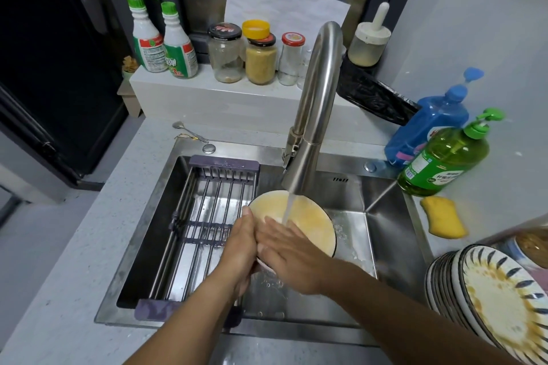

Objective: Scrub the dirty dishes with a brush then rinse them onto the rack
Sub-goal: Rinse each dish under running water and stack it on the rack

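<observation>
Yellow-stained plate [308, 216] gripped at rim by left hand [241, 249], right hand [292, 252] fingers [274, 224] flat on it

Bare rack [204, 216] at left; faucet [314, 104] overhead, stacked plates [489, 290] crowding right.
</observation>
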The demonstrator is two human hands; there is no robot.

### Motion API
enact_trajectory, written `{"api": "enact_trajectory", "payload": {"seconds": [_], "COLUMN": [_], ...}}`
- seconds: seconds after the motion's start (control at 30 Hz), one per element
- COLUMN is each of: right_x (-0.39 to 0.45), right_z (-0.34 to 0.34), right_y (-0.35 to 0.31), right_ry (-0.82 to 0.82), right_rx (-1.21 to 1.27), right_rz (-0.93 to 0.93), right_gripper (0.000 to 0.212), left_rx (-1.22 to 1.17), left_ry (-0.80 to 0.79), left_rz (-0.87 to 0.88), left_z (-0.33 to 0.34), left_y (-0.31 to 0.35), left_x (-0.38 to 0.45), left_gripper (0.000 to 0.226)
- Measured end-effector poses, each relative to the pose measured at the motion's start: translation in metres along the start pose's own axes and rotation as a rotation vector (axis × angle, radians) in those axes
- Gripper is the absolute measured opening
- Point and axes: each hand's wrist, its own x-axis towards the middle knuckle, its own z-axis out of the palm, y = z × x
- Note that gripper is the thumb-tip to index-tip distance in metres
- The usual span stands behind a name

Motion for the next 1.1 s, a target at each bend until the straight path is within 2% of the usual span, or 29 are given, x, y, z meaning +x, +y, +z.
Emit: {"api": "enact_trajectory", "payload": {"seconds": [0.07, 0.17, 0.27, 0.33, 0.37, 0.43, 0.5, 0.57, 0.63, 0.7, 0.8, 0.9, 1.0, 1.1], "right_x": [-0.018, -0.048, -0.063, -0.055, -0.051, -0.045, -0.043, -0.043, -0.043, -0.042, -0.039, -0.031, -0.019, -0.008], "right_z": [0.006, 0.012, 0.008, 0.002, -0.002, -0.01, -0.015, -0.018, -0.031, -0.047, -0.06, -0.054, -0.041, -0.034], "right_y": [0.002, 0.037, 0.077, 0.09, 0.091, 0.086, 0.078, 0.072, 0.066, 0.063, 0.068, 0.077, 0.084, 0.077], "right_ry": [-0.018, 0.036, 0.077, 0.161, 0.217, 0.307, 0.345, 0.334, 0.271, 0.209, 0.137, 0.184, 0.259, 0.344], "right_rx": [0.051, 0.028, -0.235, -0.37, -0.362, -0.235, 0.003, 0.281, 0.483, 0.643, 0.867, 1.064, 1.221, 1.216], "right_rz": [-0.078, -0.084, -0.102, -0.118, -0.102, -0.117, -0.133, -0.038, 0.071, 0.096, 0.151, 0.222, 0.309, 0.406], "right_gripper": [0.051, 0.054, 0.045, 0.041, 0.038, 0.032, 0.025, 0.021, 0.023, 0.026, 0.039, 0.046, 0.051, 0.056], "left_rx": [0.008, 0.114, 0.234, 0.216, 0.194, 0.138, 0.087, 0.045, 0.01, 0.044, 0.048, 0.029, 0.002, -0.008], "left_ry": [0.043, 0.093, 0.058, 0.034, 0.019, 0.007, -0.013, -0.055, -0.104, -0.133, -0.184, -0.239, -0.273, -0.275], "left_rz": [-0.001, 0.055, 0.087, 0.002, -0.064, -0.177, -0.252, -0.311, -0.353, -0.307, -0.141, -0.036, -0.019, -0.011], "left_z": [-0.006, -0.018, -0.023, -0.021, -0.021, -0.022, -0.027, -0.035, -0.042, -0.047, -0.047, -0.048, -0.049, -0.042], "left_y": [0.004, 0.013, 0.023, 0.03, 0.033, 0.038, 0.043, 0.05, 0.052, 0.048, 0.037, 0.022, 0.012, 0.008], "left_x": [0.007, 0.015, 0.017, 0.015, 0.014, 0.013, 0.01, 0.008, 0.007, 0.007, 0.0, -0.006, -0.007, -0.013], "left_gripper": [0.06, 0.059, 0.053, 0.049, 0.049, 0.047, 0.039, 0.035, 0.042, 0.056, 0.071, 0.052, 0.055, 0.049]}}
